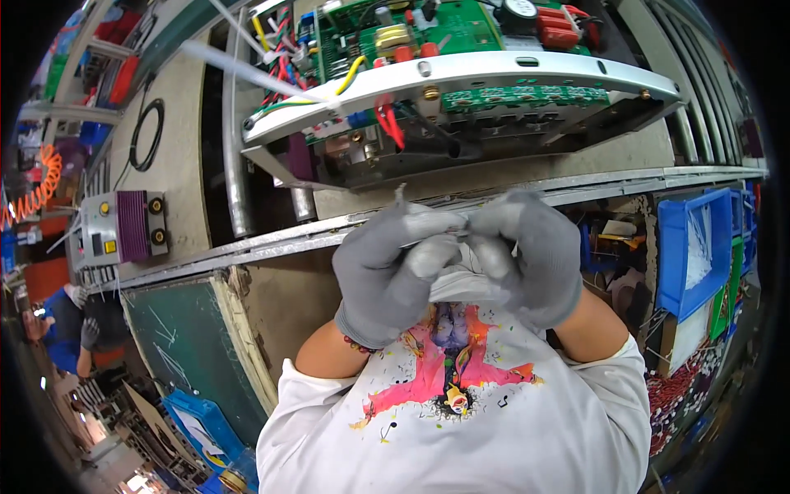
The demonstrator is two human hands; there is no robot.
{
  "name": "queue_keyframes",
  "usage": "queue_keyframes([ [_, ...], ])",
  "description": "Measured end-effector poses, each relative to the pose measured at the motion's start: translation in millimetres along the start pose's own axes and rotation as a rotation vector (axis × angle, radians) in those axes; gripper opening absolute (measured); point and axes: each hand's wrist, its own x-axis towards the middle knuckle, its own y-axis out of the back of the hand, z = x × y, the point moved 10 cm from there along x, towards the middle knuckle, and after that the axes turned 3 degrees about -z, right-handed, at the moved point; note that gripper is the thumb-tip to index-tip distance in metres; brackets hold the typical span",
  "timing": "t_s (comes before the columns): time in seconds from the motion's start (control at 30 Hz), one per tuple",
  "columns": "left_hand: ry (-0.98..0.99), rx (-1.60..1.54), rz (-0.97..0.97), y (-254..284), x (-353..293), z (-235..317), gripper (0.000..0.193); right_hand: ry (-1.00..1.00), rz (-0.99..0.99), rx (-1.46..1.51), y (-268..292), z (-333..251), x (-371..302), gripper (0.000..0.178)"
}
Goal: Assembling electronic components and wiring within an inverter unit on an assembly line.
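My left hand (385, 267) and my right hand (536, 257), both in grey gloves with paler fingertips, meet in front of my white shirt. The fingers of each are pinched together, tips almost touching. Whatever lies between them is too small or too hidden to name. Just beyond stands an open electrical unit with a pale metal frame (485, 64), apart from both hands. Green circuit boards (448, 33) fill its top. Red wires (390, 125) hang over the near side, and a yellow-green wire (350, 76) loops across the frame's left part.
A metal rail (317, 237) runs along the workbench edge before me. At left, a small purple-sided unit (132, 228) sits near a coiled black cable (146, 136). Blue bins (695, 255) hang at right. Another person's gloved hand (90, 333) shows at far left.
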Motion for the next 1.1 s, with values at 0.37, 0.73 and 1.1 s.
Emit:
queue_keyframes([
  [0.37,-0.066,-0.027,0.095,4.0,-14.7,0.9,0.035,0.156,0.05,-0.24,-21.2,-16.5,-17.2,0.027],
  [0.73,0.112,-0.152,0.474,37.9,-47.2,-16.4,0.017,0.3,-0.061,-0.148,-56.4,-24.6,-31.8,0.038],
  [1.1,-0.07,0.533,0.421,47.5,14.0,18.5,0.013,0.333,0.014,-0.172,23.0,-27.4,0.4,0.038],
])
